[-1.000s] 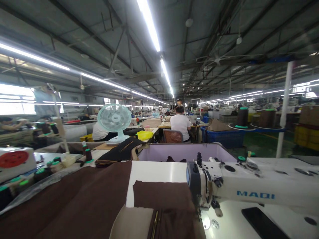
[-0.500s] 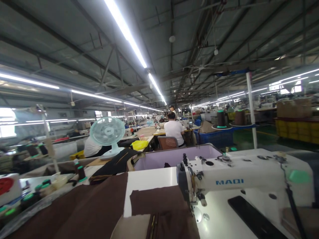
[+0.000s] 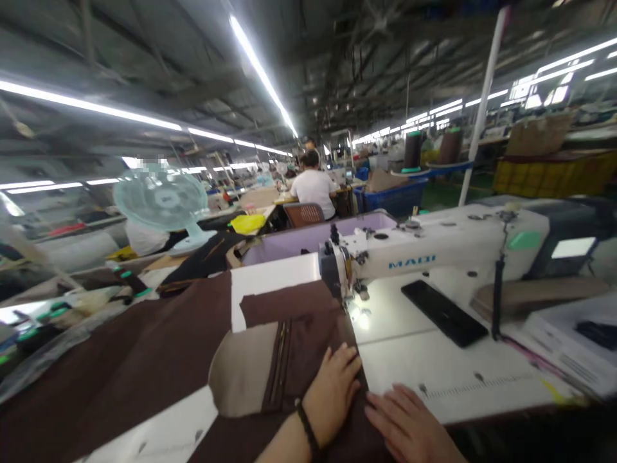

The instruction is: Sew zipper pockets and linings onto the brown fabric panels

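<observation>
My left hand point(image 3: 332, 389), with a dark bracelet at the wrist, lies flat on a dark brown fabric piece point(image 3: 313, 341), fingers stretched out. My right hand point(image 3: 409, 424) rests with extended fingers along that fabric's right edge, partly over the white table. A zipper point(image 3: 281, 357) runs up the fabric, beside a rounded beige pocket piece point(image 3: 243, 373). The fabric reaches up to the needle area of a white sewing machine point(image 3: 414, 247). Neither hand grips anything.
A black phone point(image 3: 443, 313) lies on the machine bed. Larger brown cloth point(image 3: 159, 341) spreads out at left. A light green fan point(image 3: 164, 199) stands beyond it. Behind the machine is a lilac-lined bin point(image 3: 289, 247); a seated person point(image 3: 313, 186) in white is farther ahead.
The view has tilted down and to the right. Both my hands have come into sight on the brown fabric, and more of the beige pocket piece shows.
</observation>
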Demonstrator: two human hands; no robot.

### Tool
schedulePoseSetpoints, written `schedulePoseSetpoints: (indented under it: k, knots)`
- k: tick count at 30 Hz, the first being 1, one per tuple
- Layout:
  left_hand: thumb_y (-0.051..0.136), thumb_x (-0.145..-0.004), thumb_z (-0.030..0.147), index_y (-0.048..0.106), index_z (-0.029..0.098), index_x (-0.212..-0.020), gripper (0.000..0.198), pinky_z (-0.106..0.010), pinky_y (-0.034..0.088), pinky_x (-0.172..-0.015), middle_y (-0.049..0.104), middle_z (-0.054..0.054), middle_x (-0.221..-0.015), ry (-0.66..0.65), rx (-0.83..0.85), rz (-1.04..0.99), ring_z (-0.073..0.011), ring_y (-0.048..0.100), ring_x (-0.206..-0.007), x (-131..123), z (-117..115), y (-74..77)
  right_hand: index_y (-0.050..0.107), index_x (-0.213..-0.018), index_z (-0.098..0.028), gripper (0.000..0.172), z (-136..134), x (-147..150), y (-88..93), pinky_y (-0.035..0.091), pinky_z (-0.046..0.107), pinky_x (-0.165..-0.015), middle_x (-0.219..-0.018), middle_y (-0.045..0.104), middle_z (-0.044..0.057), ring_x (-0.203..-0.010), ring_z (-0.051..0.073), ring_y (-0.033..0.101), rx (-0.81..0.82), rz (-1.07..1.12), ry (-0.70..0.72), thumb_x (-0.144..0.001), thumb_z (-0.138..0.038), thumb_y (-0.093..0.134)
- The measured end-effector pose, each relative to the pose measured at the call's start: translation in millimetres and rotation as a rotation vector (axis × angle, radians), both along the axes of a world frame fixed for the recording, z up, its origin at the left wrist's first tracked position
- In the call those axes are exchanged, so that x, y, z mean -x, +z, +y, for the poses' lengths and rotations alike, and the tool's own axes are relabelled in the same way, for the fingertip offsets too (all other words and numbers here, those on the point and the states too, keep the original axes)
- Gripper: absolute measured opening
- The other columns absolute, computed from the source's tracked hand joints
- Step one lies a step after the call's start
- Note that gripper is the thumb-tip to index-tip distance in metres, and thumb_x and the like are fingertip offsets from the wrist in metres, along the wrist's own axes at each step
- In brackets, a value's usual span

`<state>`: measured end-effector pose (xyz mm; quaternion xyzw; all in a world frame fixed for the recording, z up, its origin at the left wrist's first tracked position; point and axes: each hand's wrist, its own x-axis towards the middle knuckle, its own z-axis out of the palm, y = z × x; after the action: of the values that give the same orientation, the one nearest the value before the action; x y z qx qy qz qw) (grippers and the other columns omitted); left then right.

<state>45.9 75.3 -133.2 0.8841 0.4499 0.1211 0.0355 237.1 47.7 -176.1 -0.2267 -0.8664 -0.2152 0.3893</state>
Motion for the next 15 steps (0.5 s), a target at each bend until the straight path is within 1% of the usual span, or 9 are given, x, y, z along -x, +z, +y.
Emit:
schedulePoseSetpoints:
  k: [1,2,5,8,15]
  knots:
    - [0.042,-0.086,0.013,0.036,0.023,-0.126,0.041,-0.049,0.025,-0.103,0.043,-0.005,-0.129,-0.004,-0.013,-0.009,-0.0215,0.031,-0.125,-1.8,-1.9,2.2,0.058,-0.104,-0.019,0.035,-4.8,-1.0,-0.4,0.040,0.040,-0.082,-0.104,0.061,0.005,-0.088,0.019,0.052,0.076,0.050,-0.040,-0.088,-0.013,0.027]
    - [0.041,-0.086,0.011,0.038,0.020,-0.125,0.040,-0.049,0.025,-0.103,0.043,-0.007,-0.129,-0.005,-0.012,-0.003,-0.0216,0.030,-0.125,-2.9,-2.5,3.9,0.058,-0.104,-0.019,0.036,-9.1,-2.1,1.2,0.038,0.042,-0.085,-0.106,0.061,0.005,-0.092,0.020,0.051,0.143,0.032,-0.036,-0.089,-0.014,0.026]
    - [0.043,-0.085,0.012,0.040,0.018,-0.122,0.037,-0.048,0.026,-0.103,0.041,-0.008,-0.130,-0.016,0.009,-0.012,-0.0212,0.030,-0.125,-2.4,-0.2,4.2,0.058,-0.105,-0.017,0.032,-15.6,-5.3,12.6,0.034,0.040,-0.089,-0.105,0.061,0.005,-0.095,0.019,0.049,0.251,-0.044,0.041,-0.088,-0.013,0.031]
    - [0.045,-0.085,0.014,0.041,0.017,-0.121,0.036,-0.047,0.025,-0.104,0.041,-0.007,-0.130,-0.018,0.016,-0.024,-0.0205,0.030,-0.125,-0.2,0.2,1.8,0.058,-0.104,-0.014,0.031,-15.8,-7.7,20.1,0.031,0.040,-0.092,-0.104,0.061,0.006,-0.096,0.018,0.049,0.286,-0.044,0.078,-0.088,-0.011,0.032]
    - [0.047,-0.086,0.019,0.041,0.017,-0.122,0.037,-0.046,0.025,-0.104,0.040,-0.008,-0.131,-0.022,0.029,-0.018,-0.0209,0.029,-0.126,0.0,1.2,4.2,0.058,-0.104,-0.013,0.030,-14.3,-7.2,18.5,0.030,0.039,-0.093,-0.104,0.061,0.005,-0.095,0.018,0.048,0.330,-0.040,0.089,-0.088,-0.011,0.032]
